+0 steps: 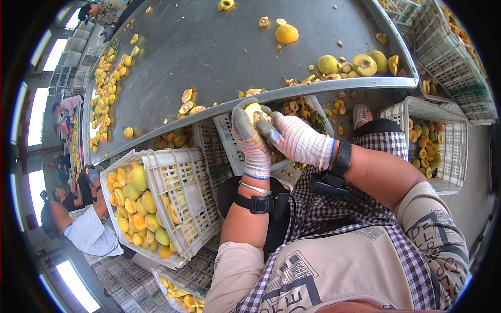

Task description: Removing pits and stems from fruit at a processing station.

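Note:
Both my hands wear striped knit gloves with grey coated fingers and meet at the front edge of the metal table (219, 110). My left hand (249, 136) is closed round a pale yellow peach (252, 110), whose flesh shows at the top. My right hand (298, 136) presses its curled fingers against the peach from the right. Whether those fingers also grip a small tool is hidden. Below the hands, a white crate (228, 136) holds pits and scraps. On the table near the edge lie whole and halved peaches (365, 64) and some loose pits.
A white crate full of peach halves (175, 182) tilts at my left. Another crate (453, 141) with peaches stands at right, below stacked crates (454, 57). Many peach halves (107, 88) line the table's left side. Other people (88, 224) sit at far left.

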The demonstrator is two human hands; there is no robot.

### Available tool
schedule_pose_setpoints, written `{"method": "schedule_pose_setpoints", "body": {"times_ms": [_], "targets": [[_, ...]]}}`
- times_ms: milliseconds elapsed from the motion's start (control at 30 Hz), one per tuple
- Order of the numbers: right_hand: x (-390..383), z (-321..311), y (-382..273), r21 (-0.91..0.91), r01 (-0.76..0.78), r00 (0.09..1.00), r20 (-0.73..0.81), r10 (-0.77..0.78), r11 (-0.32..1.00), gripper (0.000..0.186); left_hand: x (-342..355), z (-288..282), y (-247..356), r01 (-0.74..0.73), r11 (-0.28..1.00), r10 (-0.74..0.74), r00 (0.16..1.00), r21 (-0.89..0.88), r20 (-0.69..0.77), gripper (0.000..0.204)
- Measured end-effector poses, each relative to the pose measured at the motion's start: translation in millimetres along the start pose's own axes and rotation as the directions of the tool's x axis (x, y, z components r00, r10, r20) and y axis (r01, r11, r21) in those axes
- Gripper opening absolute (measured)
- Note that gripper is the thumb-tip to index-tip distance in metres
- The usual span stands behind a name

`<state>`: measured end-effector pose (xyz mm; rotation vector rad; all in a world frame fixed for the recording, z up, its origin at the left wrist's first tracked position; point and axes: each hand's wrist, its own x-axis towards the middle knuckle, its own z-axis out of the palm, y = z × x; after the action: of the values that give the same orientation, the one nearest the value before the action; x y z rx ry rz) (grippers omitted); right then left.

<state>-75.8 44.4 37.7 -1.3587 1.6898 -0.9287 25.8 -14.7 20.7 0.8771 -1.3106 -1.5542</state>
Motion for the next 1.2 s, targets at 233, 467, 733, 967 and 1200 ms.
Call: {"method": "schedule_pose_setpoints", "body": {"times_ms": [233, 467, 733, 967, 1200], "targets": [[-2.2, 0.4, 2.3, -0.101, 0.072, 0.997, -0.011, -0.073, 0.992, 0.035, -3.9, 7.7, -4.9, -0.255, 0.951, 0.268, 0.962, 0.173, -0.055, 0.046], [-8.8, -7.2, -4.3, -0.179, 0.038, 0.997, 0.075, -0.025, 0.983, 0.033, 0.0, 1.1, -2.3, 0.009, 0.997, -0.004, 0.999, -0.083, 0.053, 0.044], [-3.4, -2.7, 6.4, -0.036, 0.024, 0.994, 0.104, -0.020, 0.999, 0.037, 8.1, -7.3, -4.7, 0.157, 0.982, -0.149, 0.985, -0.101, 0.086, 0.051], [-6.2, -5.5, 0.6, -0.097, 0.024, 0.992, 0.128, -0.012, 0.995, 0.042, 5.4, -3.6, 2.6, 0.154, 0.983, -0.149, 0.987, -0.100, 0.055, 0.051], [-7.9, -21.5, -20.7, 0.357, -0.300, 0.924, 0.340, 0.176, 0.885, 0.050, 5.4, -4.7, -5.3, 0.001, 0.997, 0.004, 0.999, -0.081, 0.054, 0.054]]}}
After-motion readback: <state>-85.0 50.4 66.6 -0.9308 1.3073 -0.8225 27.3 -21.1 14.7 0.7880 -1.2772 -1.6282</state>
